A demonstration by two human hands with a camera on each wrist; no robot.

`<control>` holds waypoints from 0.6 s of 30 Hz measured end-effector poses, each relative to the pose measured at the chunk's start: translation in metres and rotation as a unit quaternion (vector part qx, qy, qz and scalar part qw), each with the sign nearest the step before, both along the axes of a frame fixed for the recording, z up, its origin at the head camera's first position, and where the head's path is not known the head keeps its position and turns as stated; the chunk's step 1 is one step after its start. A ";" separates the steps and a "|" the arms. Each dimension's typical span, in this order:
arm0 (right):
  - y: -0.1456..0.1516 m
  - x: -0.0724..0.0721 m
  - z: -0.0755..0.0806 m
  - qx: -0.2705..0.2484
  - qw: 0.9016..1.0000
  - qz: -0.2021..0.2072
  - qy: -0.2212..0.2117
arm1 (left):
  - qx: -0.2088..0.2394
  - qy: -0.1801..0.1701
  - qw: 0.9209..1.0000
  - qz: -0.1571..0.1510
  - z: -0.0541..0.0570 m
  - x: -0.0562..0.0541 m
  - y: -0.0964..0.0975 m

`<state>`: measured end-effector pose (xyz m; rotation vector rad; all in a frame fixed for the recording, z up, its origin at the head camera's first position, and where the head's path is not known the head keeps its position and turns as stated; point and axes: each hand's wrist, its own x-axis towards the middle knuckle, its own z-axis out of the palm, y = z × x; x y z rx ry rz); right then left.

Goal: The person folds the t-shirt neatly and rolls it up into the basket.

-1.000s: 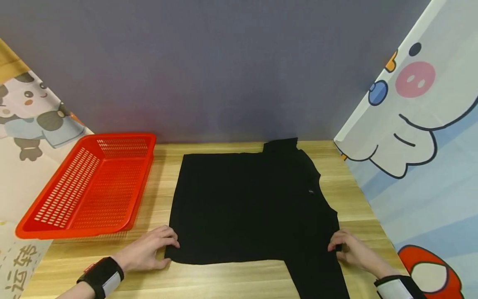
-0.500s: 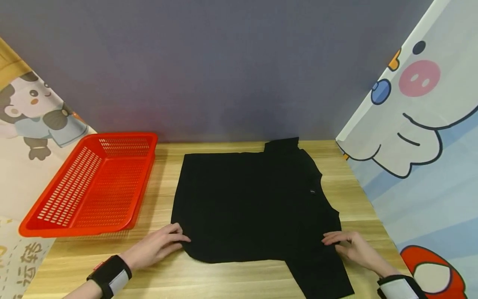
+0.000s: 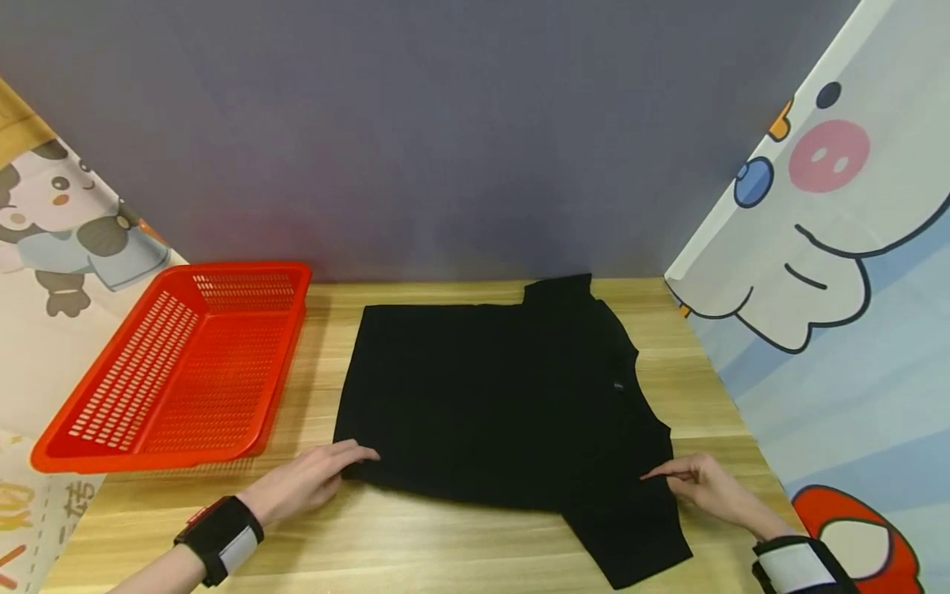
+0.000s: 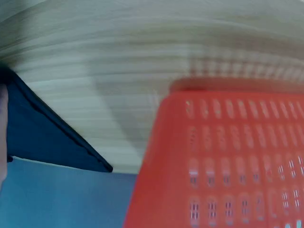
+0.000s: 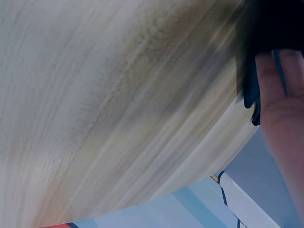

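A black short-sleeved T-shirt [image 3: 482,388] lies sideways on the wooden table, hem to the left and neckline to the right. In the head view my left hand [image 3: 315,477] pinches its near hem corner, and the near edge is slightly raised with a shadow below. My right hand [image 3: 708,492] pinches the cloth at the near shoulder, where the near sleeve [image 3: 631,536] slants toward me. The left wrist view shows a triangle of the dark shirt [image 4: 38,128]; only a sliver of that hand appears. Fingers of my right hand [image 5: 282,95] meet dark cloth in the right wrist view.
A red perforated plastic basket [image 3: 215,371] stands left of the shirt on the table [image 3: 416,561]. A grey panel [image 3: 445,140] rises behind the table. Cartoon-printed sheets [image 3: 891,313] flank both sides. Both wrists wear black bands [image 3: 218,540].
My left hand has moved right and slightly away with the hem corner, lifting the near edge. My right hand has shifted slightly left, now pinching the shoulder, and the near sleeve end has drawn into view.
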<state>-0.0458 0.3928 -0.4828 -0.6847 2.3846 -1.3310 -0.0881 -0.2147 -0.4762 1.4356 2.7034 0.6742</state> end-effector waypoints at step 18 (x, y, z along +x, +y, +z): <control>0.006 -0.003 -0.001 0.012 0.999 -0.021 -0.037 | -0.010 -0.116 0.993 0.033 0.001 0.006 0.002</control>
